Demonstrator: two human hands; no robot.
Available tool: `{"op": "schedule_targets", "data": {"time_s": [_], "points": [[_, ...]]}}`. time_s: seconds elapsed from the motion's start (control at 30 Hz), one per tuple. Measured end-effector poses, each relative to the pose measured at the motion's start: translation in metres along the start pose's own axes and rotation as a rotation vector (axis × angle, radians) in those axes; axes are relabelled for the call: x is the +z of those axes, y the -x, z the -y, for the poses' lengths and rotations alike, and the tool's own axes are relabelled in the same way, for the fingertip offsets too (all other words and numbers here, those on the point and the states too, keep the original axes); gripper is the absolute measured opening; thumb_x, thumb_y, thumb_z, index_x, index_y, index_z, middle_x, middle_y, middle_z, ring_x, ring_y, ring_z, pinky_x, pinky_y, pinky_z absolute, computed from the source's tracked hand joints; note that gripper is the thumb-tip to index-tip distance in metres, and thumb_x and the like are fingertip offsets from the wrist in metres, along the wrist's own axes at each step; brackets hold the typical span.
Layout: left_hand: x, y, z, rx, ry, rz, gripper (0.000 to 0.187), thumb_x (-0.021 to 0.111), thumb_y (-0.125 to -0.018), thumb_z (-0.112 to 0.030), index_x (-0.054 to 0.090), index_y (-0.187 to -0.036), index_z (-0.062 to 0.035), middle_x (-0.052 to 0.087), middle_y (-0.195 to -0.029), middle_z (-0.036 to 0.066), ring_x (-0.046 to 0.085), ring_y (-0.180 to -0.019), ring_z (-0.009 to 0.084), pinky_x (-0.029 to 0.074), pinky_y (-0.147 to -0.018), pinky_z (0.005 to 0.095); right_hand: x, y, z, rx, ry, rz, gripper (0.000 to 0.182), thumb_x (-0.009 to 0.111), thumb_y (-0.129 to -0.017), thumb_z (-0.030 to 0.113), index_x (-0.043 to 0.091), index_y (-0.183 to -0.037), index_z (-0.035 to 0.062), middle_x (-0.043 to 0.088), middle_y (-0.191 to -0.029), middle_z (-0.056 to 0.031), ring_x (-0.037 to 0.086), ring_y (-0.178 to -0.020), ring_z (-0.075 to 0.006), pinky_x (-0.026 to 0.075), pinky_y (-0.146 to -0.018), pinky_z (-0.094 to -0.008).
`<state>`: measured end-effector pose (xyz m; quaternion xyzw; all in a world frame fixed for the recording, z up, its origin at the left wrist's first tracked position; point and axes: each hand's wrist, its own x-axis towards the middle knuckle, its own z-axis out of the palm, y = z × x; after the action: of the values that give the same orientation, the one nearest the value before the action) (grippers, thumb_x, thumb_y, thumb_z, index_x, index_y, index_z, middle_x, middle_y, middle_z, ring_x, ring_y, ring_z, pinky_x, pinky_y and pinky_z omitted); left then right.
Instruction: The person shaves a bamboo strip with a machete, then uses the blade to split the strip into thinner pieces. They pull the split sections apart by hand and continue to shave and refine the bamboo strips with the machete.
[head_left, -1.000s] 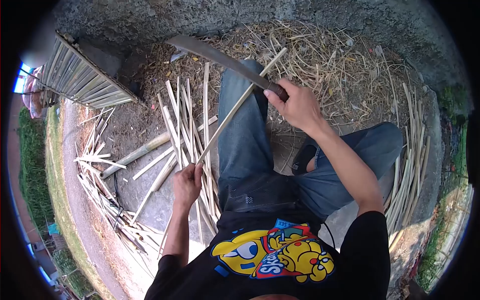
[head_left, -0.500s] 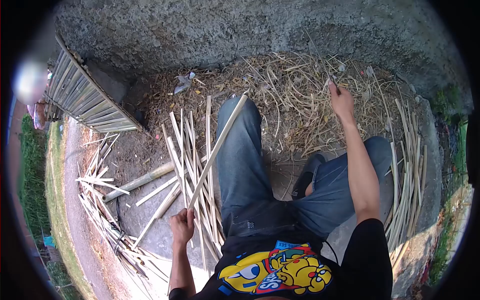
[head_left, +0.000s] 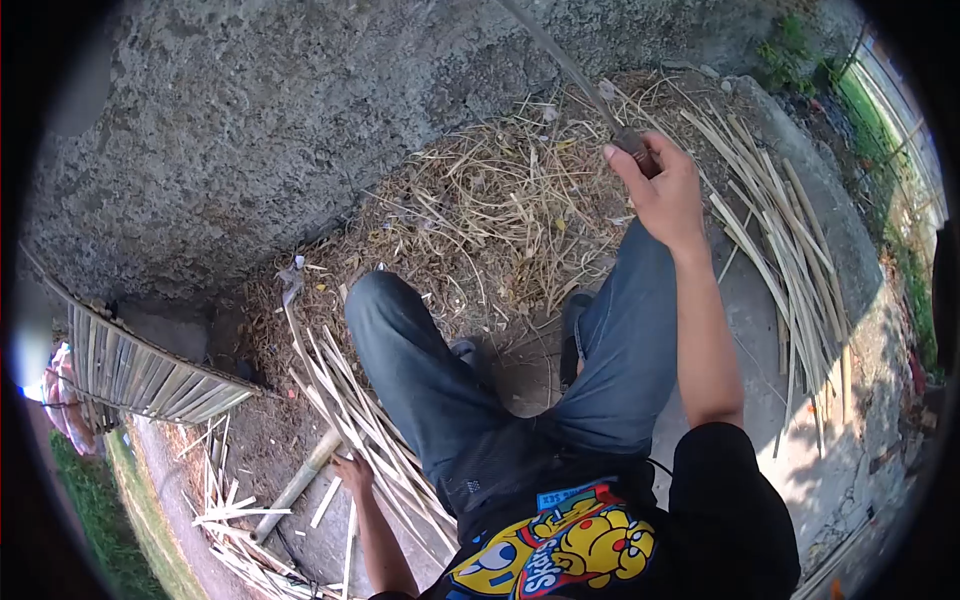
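My right hand (head_left: 668, 185) is closed round the dark handle of a long-bladed knife (head_left: 572, 72). Its blade points up and left, across the rough wall. Low on the left, my left hand (head_left: 354, 474) is at the lower end of a split bamboo strip (head_left: 318, 382), its fingers bent and partly hidden. That strip slants up and left over other pale bamboo strips (head_left: 385, 440) beside my left leg. Just left of this hand lies a thicker bamboo pole (head_left: 298, 486).
A rough grey wall (head_left: 290, 130) stands ahead. Thin bamboo shavings (head_left: 510, 225) cover the ground at its foot. More strips lie in a bundle (head_left: 790, 260) at right and a pile (head_left: 240, 550) at lower left. A slatted bamboo panel (head_left: 150, 370) leans at left.
My view has turned to the right. My left hand has lowered the strip from across my left knee to the strips beside my leg. The knife stays in my right hand.
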<state>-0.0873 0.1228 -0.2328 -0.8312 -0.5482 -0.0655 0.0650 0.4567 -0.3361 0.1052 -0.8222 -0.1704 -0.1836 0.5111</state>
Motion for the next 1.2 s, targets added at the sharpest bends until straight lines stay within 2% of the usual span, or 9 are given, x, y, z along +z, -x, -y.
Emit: {"op": "schedule_targets", "data": {"time_s": [0.07, 0.3, 0.43, 0.53, 0.7, 0.97, 1.07, 1.13, 1.2], "points": [[-0.009, 0.012, -0.014, -0.119, 0.139, 0.416, 0.098, 0.058, -0.091, -0.055, 0.013, -0.156, 0.0018, 0.027, -0.15, 0.036, 0.035, -0.133, 0.0531, 0.033, -0.109, 0.0619, -0.046, 0.001, -0.017, 0.051, 0.061, -0.148, 0.037, 0.074, -0.087, 0.037, 0.065, -0.086, 0.0014, 0.053, -0.057, -0.0034, 0.05, -0.053, -0.0129, 0.039, -0.052, -0.0334], [0.05, 0.055, -0.023, 0.305, 0.329, 0.511, 0.088, 0.067, -0.084, -0.051, 0.039, -0.147, 0.0027, 0.05, -0.132, 0.033, 0.048, -0.122, 0.0496, 0.036, -0.104, 0.0615, -0.144, 0.052, -0.258, 0.523, 0.333, -0.309, 0.02, 0.069, -0.088, 0.019, 0.063, -0.089, 0.0001, 0.057, -0.062, -0.0019, 0.055, -0.054, -0.0106, 0.045, -0.053, -0.0288], [-0.004, 0.031, -0.033, 0.258, 0.301, 0.569, 0.085, 0.067, -0.084, -0.05, 0.04, -0.146, 0.0028, 0.051, -0.131, 0.032, 0.049, -0.121, 0.049, 0.037, -0.103, 0.0611, -0.164, 0.109, -0.369, 0.806, 0.499, -0.301, 0.025, 0.075, -0.074, 0.02, 0.069, -0.086, -0.0018, 0.067, -0.078, -0.0141, 0.067, -0.074, -0.0307, 0.051, -0.07, -0.0404], [-0.057, 0.003, -0.038, 0.211, 0.291, 0.567, 0.084, 0.067, -0.085, -0.049, 0.041, -0.145, 0.0029, 0.052, -0.13, 0.032, 0.05, -0.12, 0.0485, 0.038, -0.102, 0.0608, -0.181, 0.146, -0.467, 0.619, 0.634, -0.268, 0.027, 0.072, -0.072, 0.019, 0.069, -0.086, -0.0041, 0.067, -0.105, -0.0227, 0.065, -0.094, -0.0367, 0.05, -0.084, -0.0408], [-0.123, -0.037, -0.076, 0.2, 0.293, 0.524, 0.081, 0.067, -0.085, -0.047, 0.043, -0.143, 0.003, 0.053, -0.128, 0.031, 0.052, -0.119, 0.0477, 0.039, -0.101, 0.0603, -0.214, 0.143, -0.536, 0.615, 0.704, -0.093, 0.022, 0.061, -0.071, 0.009, 0.071, -0.086, -0.0033, 0.053, -0.139, -0.0259, 0.048, -0.132, -0.0383, 0.041, -0.109, -0.0414], [-0.157, -0.055, -0.127, 0.213, 0.303, 0.514, 0.076, 0.068, -0.085, -0.044, 0.046, -0.141, 0.0033, 0.054, -0.126, 0.03, 0.054, -0.116, 0.0463, 0.041, -0.099, 0.0594, -0.264, 0.167, -0.644, 0.718, 0.84, 0.098, 0.02, 0.058, -0.075, 0.006, 0.07, -0.086, -0.0057, 0.052, -0.139, -0.0305, 0.046, -0.135, -0.038, 0.039, -0.11, -0.0418], [-0.15, -0.051, -0.137, 0.229, 0.301, 0.538, 0.075, 0.068, -0.085, -0.043, 0.047, -0.14, 0.0034, 0.055, -0.125, 0.029, 0.055, -0.115, 0.0458, 0.042, -0.099, 0.0591, -0.259, 0.196, -0.688, 1.128, 0.003, -0.24, 0.024, 0.058, -0.076, 0.007, 0.071, -0.093, -0.0047, 0.057, -0.134, -0.0278, 0.048, -0.133, -0.0381, 0.041, -0.11, -0.0405], [-0.146, -0.048, -0.133, 0.243, 0.292, 0.565, 0.073, 0.068, -0.086, -0.042, 0.048, -0.14, 0.0034, 0.056, -0.124, 0.029, 0.055, -0.115, 0.0455, 0.043, -0.098, 0.0589, -0.243, 0.187, -0.616, 1.036, 0.659, 0.194, 0.034, 0.062, -0.075, 0.008, 0.07, -0.106, -0.0031, 0.061, -0.129, -0.0239, 0.051, -0.129, -0.0364, 0.043, -0.108, -0.0406], [-0.141, -0.046, -0.134, 0.257, 0.283, 0.583, 0.072, 0.068, -0.086, -0.041, 0.049, -0.139, 0.0035, 0.056, -0.124, 0.029, 0.056, -0.114, 0.0452, 0.043, -0.098, 0.0587, -0.234, 0.2, -0.6, 0.899, 0.847, 0.215, 0.041, 0.064, -0.074, 0.01, 0.069, -0.113, -0.0008, 0.064, -0.126, -0.0194, 0.053, -0.126, -0.0349, 0.046, -0.106, -0.042]]}}
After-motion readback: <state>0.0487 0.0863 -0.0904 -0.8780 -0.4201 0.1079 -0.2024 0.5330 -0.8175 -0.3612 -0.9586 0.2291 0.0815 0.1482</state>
